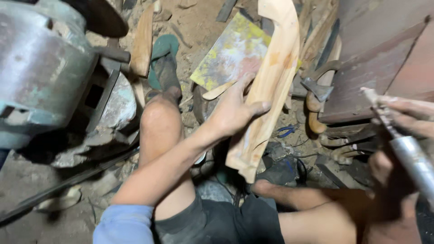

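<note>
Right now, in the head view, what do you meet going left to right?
Grey motor housing → bare knee → left hand → carved wooden piece → right hand gripping a metal tool.

My left hand (233, 110) grips a pale wooden blank (266, 90), its bare wood matt and smooth with orange stains. My right hand (407, 117) holds a tool with a dull grey metal shaft (413, 158). The motor housing (40, 68) is worn, scuffed metal; the floor (194, 27) is rough dirt.
</note>
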